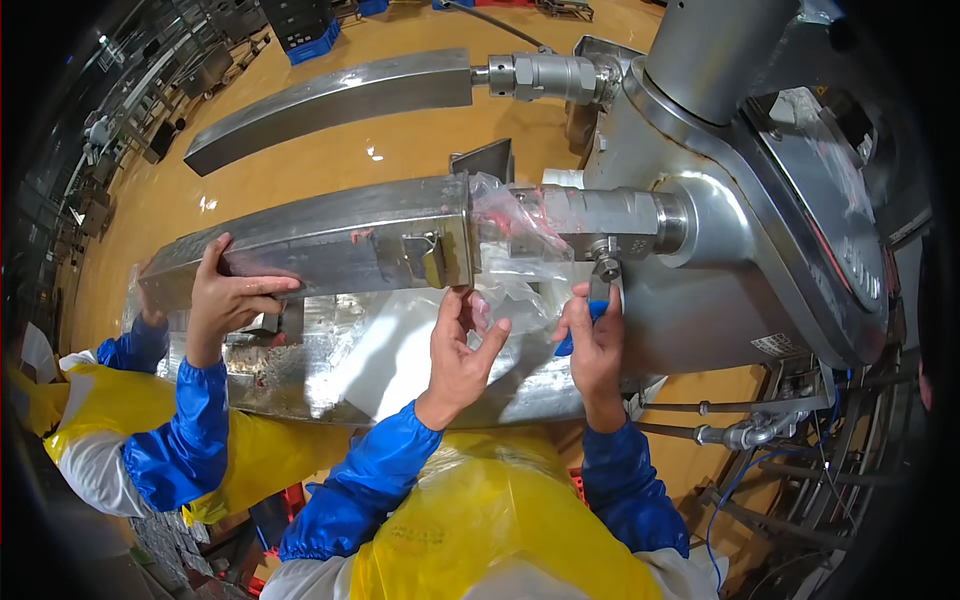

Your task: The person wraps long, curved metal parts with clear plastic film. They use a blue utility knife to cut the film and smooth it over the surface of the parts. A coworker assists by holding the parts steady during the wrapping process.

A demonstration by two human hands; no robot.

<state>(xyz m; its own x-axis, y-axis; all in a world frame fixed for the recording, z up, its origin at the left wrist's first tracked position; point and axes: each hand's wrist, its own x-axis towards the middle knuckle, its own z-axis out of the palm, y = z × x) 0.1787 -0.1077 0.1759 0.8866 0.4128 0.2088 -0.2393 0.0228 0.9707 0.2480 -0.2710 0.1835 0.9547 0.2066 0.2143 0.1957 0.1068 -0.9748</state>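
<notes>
My right hand point(596, 345) grips the blue-sleeved lever point(598, 296) of a valve point(606, 259) below a steel outlet pipe point(619, 210). My left hand point(461, 360) is beneath the near end of a long rectangular steel mould point(337, 244), thumb apart and fingertips at its flanged rim; whether they press on it I cannot tell. A clear plastic film point(517, 225) with pink smears hangs between mould and pipe, partly hiding the joint. A latch point(425, 255) sits on the mould's side. At its far end a co-worker's hand point(236, 296) supports the mould from the side.
Behind lies a second steel box tube point(337, 97) on its own outlet fitting. The large steel machine body point(690, 300) stands at the right. Under the mould is a wet steel tray point(390, 360) with scraps. Pipes point(742, 431) and a thin blue hose point(720, 510) run at lower right.
</notes>
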